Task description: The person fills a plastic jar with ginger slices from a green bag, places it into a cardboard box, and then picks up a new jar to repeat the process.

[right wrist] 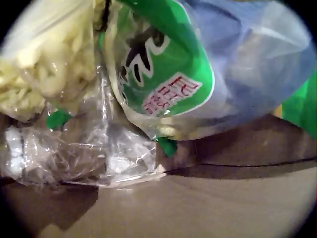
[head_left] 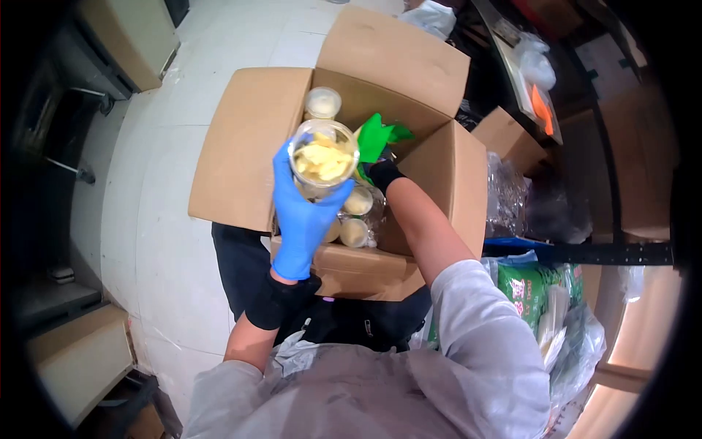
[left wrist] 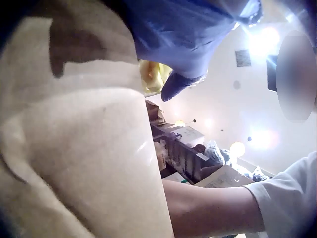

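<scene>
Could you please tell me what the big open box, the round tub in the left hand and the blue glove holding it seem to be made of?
Box: almost surely cardboard, matt brown, with folded flaps.
Tub: probably clear plastic, shiny; its wall looks see-through.
Glove: thin, stretchy-looking rubber, fairly smooth, clinging closely; nitrile or latex, I cannot tell.

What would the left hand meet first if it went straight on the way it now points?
Past the tub of yellow pieces that it holds, the left hand would probably first meet the pale tub just beyond, though it may pass above: depth is unclear.
</scene>
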Action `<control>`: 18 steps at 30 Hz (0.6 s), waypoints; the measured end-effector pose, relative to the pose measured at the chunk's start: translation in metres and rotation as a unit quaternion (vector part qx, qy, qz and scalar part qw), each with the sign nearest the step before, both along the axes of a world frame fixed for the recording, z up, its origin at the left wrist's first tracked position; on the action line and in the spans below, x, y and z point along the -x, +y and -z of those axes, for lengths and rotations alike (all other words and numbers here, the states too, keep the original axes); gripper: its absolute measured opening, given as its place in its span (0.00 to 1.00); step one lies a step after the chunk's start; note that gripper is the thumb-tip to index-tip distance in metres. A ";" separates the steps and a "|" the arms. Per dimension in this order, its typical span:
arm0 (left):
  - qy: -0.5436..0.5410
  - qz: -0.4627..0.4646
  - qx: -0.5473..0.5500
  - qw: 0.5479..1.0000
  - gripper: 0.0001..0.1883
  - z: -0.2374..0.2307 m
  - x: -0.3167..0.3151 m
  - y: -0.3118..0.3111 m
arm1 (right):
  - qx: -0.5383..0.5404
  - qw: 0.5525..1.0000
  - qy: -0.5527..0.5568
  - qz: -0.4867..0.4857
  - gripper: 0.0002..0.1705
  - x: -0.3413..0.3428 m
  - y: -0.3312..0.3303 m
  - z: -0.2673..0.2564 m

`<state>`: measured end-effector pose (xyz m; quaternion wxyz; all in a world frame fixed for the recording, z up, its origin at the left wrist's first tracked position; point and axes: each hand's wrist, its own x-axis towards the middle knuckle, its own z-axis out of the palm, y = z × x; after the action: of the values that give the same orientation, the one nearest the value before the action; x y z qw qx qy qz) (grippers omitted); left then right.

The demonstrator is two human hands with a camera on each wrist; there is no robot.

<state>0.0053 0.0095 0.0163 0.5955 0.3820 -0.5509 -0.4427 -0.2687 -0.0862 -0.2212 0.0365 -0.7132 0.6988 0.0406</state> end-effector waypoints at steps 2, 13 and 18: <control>0.001 0.023 -0.006 1.000 0.42 0.001 0.000 0.000 | 0.004 1.000 0.017 -0.008 0.22 0.002 0.003 0.004; 0.011 0.007 0.015 1.000 0.42 0.005 0.001 -0.001 | 0.018 0.996 0.065 -0.054 0.19 0.005 0.011 0.013; 0.006 0.019 -0.006 1.000 0.42 0.005 0.002 -0.001 | 0.019 0.994 0.080 -0.071 0.18 0.004 0.015 0.012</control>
<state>0.0032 0.0085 0.0112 0.5881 0.3721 -0.5519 -0.4594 -0.2726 -0.0707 -0.2327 -0.0361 -0.7561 0.6475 0.0874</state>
